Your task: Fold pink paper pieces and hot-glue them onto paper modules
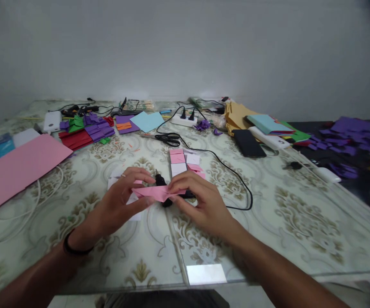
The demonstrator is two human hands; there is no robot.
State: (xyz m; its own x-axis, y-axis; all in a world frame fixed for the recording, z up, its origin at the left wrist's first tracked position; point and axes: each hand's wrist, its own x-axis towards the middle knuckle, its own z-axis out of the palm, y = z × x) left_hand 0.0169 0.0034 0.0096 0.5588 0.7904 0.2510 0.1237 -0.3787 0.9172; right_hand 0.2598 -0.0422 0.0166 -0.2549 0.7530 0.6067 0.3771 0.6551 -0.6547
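Paper (154,193), folded and pink, spans between left hand (116,203) and right hand (206,203), both hands pinching it.

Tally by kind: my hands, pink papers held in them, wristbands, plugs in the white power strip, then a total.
Left hand and right hand: 2
Held pink paper: 1
Black wristband: 1
Black plugs in the white power strip: 2
Total: 6

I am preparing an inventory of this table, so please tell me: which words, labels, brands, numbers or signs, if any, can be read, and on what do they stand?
No text can be read anywhere.
Pink paper between the left hand and right hand: no lettering shows.
White power strip: any marking is too small to read.
Clear packet at the back: too blurred to read.
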